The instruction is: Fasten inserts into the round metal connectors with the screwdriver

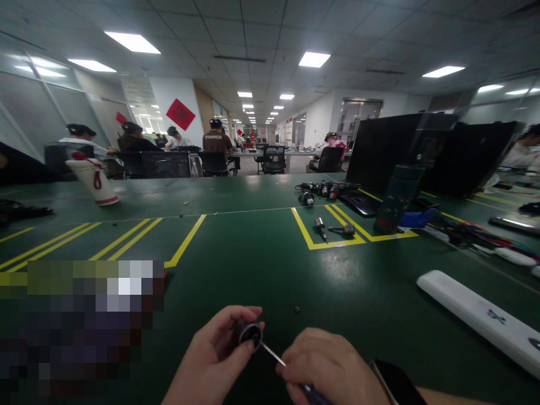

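Observation:
My left hand (217, 351) is closed around a small round dark metal part (251, 336), its hollow end turned toward me. In my right hand (323, 360) is a screwdriver (273, 354) with a thin metal shaft and a dark blue handle. The shaft points left, and its tip is at the rim of the round part; whether it touches anything inside cannot be made out. Just beyond my hands, a tiny dark ring-shaped piece (297, 309) lies on the green table (236, 270).
Two metal tool parts (320, 228) lie inside yellow tape, with more parts (323, 190) behind. A dark bottle (399, 197), cables (468, 236) and a long white case (476, 315) are at right. A paper cup (95, 180) stands far left. Several people sit beyond the table.

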